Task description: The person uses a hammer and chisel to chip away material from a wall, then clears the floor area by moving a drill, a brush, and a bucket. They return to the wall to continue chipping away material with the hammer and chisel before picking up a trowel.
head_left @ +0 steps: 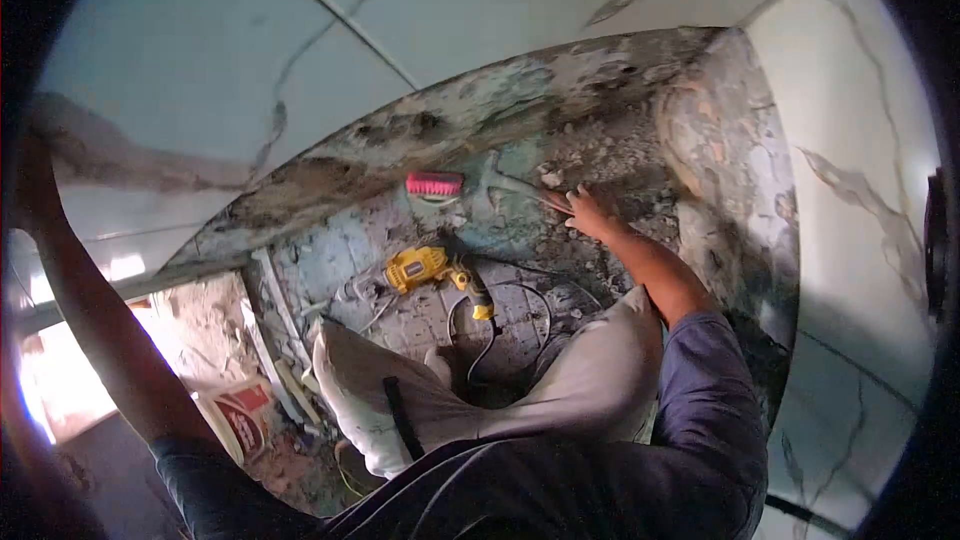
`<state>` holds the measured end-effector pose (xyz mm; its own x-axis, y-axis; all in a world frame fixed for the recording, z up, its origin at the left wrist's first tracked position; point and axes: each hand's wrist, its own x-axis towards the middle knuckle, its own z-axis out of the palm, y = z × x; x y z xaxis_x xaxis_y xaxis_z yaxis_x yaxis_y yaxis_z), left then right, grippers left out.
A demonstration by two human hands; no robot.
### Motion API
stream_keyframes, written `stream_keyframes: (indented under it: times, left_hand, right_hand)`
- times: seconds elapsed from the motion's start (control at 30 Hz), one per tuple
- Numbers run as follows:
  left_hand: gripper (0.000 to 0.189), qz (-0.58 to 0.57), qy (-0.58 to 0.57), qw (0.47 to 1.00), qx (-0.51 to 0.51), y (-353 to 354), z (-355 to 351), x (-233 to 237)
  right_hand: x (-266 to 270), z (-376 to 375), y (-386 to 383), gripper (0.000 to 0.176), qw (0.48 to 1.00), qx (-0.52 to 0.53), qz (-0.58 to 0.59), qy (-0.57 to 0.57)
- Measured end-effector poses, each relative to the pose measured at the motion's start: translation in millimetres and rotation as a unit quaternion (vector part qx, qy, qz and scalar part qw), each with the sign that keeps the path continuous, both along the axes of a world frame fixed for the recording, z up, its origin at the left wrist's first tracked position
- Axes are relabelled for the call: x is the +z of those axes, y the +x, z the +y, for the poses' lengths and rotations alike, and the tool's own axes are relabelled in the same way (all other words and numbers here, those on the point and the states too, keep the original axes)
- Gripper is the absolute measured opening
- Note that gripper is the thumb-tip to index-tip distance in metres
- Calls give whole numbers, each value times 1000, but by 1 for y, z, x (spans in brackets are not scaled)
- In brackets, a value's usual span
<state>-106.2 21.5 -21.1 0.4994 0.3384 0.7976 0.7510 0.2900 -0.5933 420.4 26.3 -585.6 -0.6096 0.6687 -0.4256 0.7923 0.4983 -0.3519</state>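
My right hand [592, 215] is closed around the handle end of a hammer [515, 185]. Its long, narrow, dusty head lies crosswise near the floor, by the foot of the broken wall. To the left of the hammer head is a pink-bristled scrubbing brush [434, 184], bristles showing. A yellow and black corded power drill [415, 268] lies on the floor in front of my knees. My left hand [32, 185] is raised at the far left edge, by the tiled wall; darkness there hides its fingers.
Rubble [610, 155] covers the floor in the corner. Marble-look tiles [200, 70] line the walls above a stripped, rough band [400, 135]. The drill's black cord [545, 315] loops near my legs. A white and red bucket [235, 420] and wood strips [275, 340] stand at lower left.
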Motion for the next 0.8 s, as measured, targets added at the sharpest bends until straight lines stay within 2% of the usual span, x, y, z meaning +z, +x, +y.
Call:
stream_keyframes:
  times: [0.07,0.13,0.2,0.27,0.3,0.33,0.37,0.4,0.43,0.47,0.5,0.53,0.57,0.6,0.63,0.67,0.7,0.73,0.77,0.8]
  left_hand:
    - [64,14,-17,1000,17,5,-8,-4]
    - [64,21,-43,998,37,16,-20,-17]
    - [64,18,-64,995,73,38,-36,-43]
    - [64,-14,-99,983,152,74,-67,-85]
    - [54,-55,-195,977,66,75,-89,-118]
    - [44,-131,-314,940,-17,77,-116,-156]
    - [35,-216,-408,886,-41,75,-145,-185]
    - [26,-305,-473,826,-14,68,-174,-210]
    - [21,-478,-491,723,86,69,-203,-231]
    - [16,-555,-487,651,176,62,-234,-250]
    - [13,-563,-480,659,138,43,-274,-281]
    - [12,-664,-461,557,189,30,-319,-313]
    - [12,-699,-454,513,204,43,-335,-322]
    - [12,-703,-453,514,193,44,-363,-353]
    - [12,-759,-467,428,152,38,-400,-392]
    - [11,-755,-486,410,161,59,-408,-399]
    - [12,-759,-499,376,186,70,-437,-440]
    - [13,-666,-598,438,80,72,-453,-468]
    - [16,-620,-644,447,14,78,-456,-483]
    - [19,-654,-639,399,73,86,-450,-484]
  right_hand:
    - [9,8,-14,48,989,34,-140,26]
    - [-27,5,-16,39,996,-56,-68,-10]
    - [-26,4,-13,32,997,-34,-67,-22]
    - [-36,-3,-15,29,991,-117,22,-61]
    - [-26,-7,-16,29,996,-70,53,2]
    - [-3,-10,-15,29,994,-28,85,68]
    - [22,-9,-24,32,997,-66,31,-3]
    - [40,-11,-31,34,992,-102,-29,-71]
    - [45,-9,-31,38,994,-82,-45,-60]
    - [43,-7,-32,41,996,-57,-58,-47]
    - [38,-3,-27,42,998,-34,-42,-35]
    - [37,-4,-28,43,999,-12,-26,-23]
    - [54,-6,-35,42,999,0,-38,-13]
    - [70,-6,-39,41,999,9,-53,-1]
    - [77,-5,-43,44,994,9,-107,-17]
    - [82,-1,-46,46,986,7,-163,-29]
    - [83,2,-45,50,986,6,-166,-33]
    - [84,4,-45,54,985,6,-167,-37]
    - [91,7,-53,56,983,17,-180,-41]
    - [94,7,-56,56,982,12,-184,-47]
